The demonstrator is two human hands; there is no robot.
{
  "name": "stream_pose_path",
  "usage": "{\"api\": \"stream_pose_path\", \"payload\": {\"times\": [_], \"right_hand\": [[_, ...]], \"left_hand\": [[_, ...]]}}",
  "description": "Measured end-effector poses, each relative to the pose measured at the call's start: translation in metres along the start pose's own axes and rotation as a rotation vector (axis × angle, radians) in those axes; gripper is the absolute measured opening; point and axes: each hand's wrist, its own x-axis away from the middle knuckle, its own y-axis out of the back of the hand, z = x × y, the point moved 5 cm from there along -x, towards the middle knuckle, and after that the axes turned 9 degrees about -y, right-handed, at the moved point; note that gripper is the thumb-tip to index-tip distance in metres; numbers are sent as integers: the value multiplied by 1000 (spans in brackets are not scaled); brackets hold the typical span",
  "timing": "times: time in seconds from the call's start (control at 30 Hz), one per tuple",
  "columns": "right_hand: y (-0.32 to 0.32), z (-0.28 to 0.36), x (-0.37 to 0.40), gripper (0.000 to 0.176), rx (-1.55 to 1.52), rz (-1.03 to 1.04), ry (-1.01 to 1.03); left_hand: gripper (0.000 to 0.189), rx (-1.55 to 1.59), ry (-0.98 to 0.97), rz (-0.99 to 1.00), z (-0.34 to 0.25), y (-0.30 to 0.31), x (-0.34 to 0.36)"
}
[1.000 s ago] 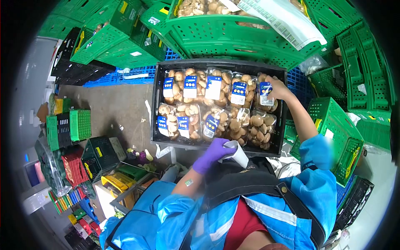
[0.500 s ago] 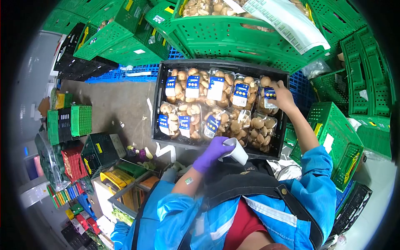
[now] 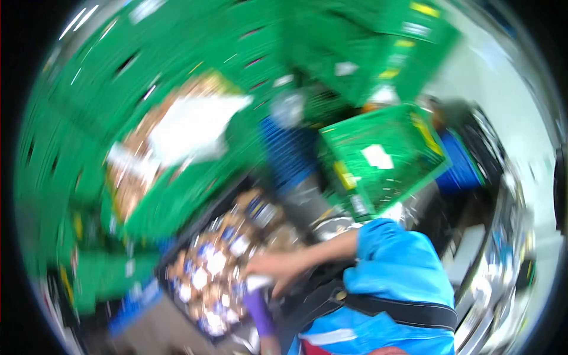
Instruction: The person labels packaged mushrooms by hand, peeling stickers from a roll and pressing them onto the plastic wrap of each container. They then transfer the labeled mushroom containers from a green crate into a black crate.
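Note:
Motion blurs the whole view. My left hand point(image 3: 258, 312), in a purple glove, is closed on a white roll point(image 3: 258, 283) that looks like labels. Bare and reaching across from the right, my right hand point(image 3: 278, 269) is at the roll; the smear hides whether its fingers grip anything. Beneath and beyond both hands is a black crate point(image 3: 188, 234) filled with clear packs of brown mushrooms point(image 3: 216, 260). Blue and white labels show on the packs, too smeared to read.
Beyond the black crate, a green crate point(image 3: 171, 222) of mushrooms has white sheets point(image 3: 189, 127) across it. Another green crate point(image 3: 384, 157) stands at right with a white paper inside. Stacked green crates point(image 3: 236, 35) rise behind. Blue pallet parts point(image 3: 290, 151) show between them.
The view has swung to the right and blurred. My right hand has left the mushroom pack at the crate's right end and come to the white roll at my left hand.

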Motion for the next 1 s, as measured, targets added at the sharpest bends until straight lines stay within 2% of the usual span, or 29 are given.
{"api": "stream_pose_path", "payload": {"times": [0.03, 0.07, 0.1, 0.13, 0.2, 0.27, 0.3, 0.33, 0.4, 0.43, 0.53, 0.6, 0.63, 0.67, 0.7, 0.73, 0.8, 0.83, 0.87, 0.93, 0.97, 1.0], "right_hand": [[0, 0, 6, 65, -10, -51, -44], [-7, -13, 7, 42, 32, -154, -92], [7, -16, 16, 27, -37, -203, -114], [9, -31, 19, 14, -48, -294, -154], [20, -40, 28, 10, -78, -310, -127], [27, -32, 44, 10, -107, -251, -48], [25, -31, 49, 9, -121, -231, -26], [20, -34, 52, 10, -170, -172, -67], [25, -25, 64, 11, -202, -255, 72], [24, -28, 68, 11, -194, -271, 72], [23, -30, 86, 17, -156, -392, 12], [26, -18, 103, 24, -193, -314, -208], [15, -27, 102, 30, -137, -354, -198], [5, -29, 101, 27, -164, -347, -212], [-4, -31, 104, 27, -176, -362, -207], [-6, -29, 109, 27, -186, -369, -201], [-1, -37, 124, 27, -269, -567, -176], [6, -45, 135, 30, -258, -645, -295], [15, -54, 147, 33, -245, -724, -415], [23, -63, 174, 39, -321, -855, -521], [23, -62, 183, 43, -298, -853, -568], [19, -60, 191, 47, -274, -845, -613]], "left_hand": [[57, 11, 40, 1, -13, -9, 3], [58, -8, 74, -4, -16, -10, 6], [60, -45, 107, -8, -16, -8, 12], [70, -243, 16, 51, 20, 10, -6], [77, -516, -3, 430, 81, 27, -33], [69, -487, -420, 309, -33, -37, 9], [50, -254, -506, 234, -66, -60, 25], [50, -261, -513, 261, -57, -55, 19], [47, -231, -275, 446, -17, -40, 4], [44, -131, -168, 421, -45, -59, 23], [42, -59, -135, 491, -30, -51, 12], [39, -95, -83, 473, -57, -65, 33], [37, -187, -15, 411, -71, -70, 46], [35, -282, 56, 339, -76, -64, 57], [32, -375, 28, 250, -71, -54, 60], [32, -387, 36, 244, -66, -43, 62], [32, -503, 185, 453, -50, -21, 70], [27, -627, 53, 367, -42, -5, 77], [48, -596, 0, 410, -25, 14, 81], [38, -472, 151, 530, -15, 36, 95], [33, -906, 179, 424, 43, 83, 86], [33, -1013, 150, 458, 63, 108, 84]]}}
